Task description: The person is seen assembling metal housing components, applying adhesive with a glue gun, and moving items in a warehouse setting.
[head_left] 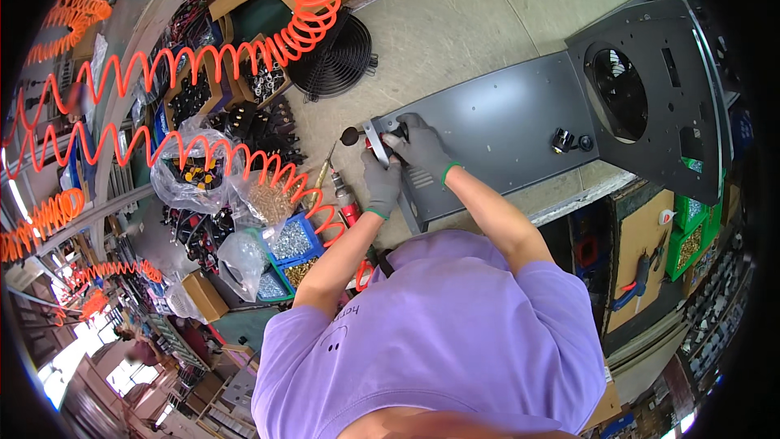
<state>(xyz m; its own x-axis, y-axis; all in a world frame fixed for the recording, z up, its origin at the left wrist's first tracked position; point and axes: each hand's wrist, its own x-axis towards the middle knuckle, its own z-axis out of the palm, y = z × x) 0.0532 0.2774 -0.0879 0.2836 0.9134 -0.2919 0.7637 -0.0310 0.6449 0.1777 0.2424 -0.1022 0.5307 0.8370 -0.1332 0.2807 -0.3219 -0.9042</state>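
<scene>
A dark grey sheet-metal panel (496,126) lies on the bench, its left end bent up into a narrow flange (377,143). Both my hands wear grey gloves and meet at this flange. My left hand (382,182) is closed against its outer side, near a small red part; what the fingers grip is mostly hidden. On the inner side, my right hand (422,147) has thumb and forefinger curled round a small black part (401,129), too covered to name. A round black knob-like disc (349,136) sticks out just left of the flange.
A screwdriver (325,174) and a red-and-silver power driver (347,202) lie left of my left hand. Orange coiled air hoses (244,57) hang over parts bins. Behind is a black fan guard (333,57); an upright panel with a round opening (650,97) stands right.
</scene>
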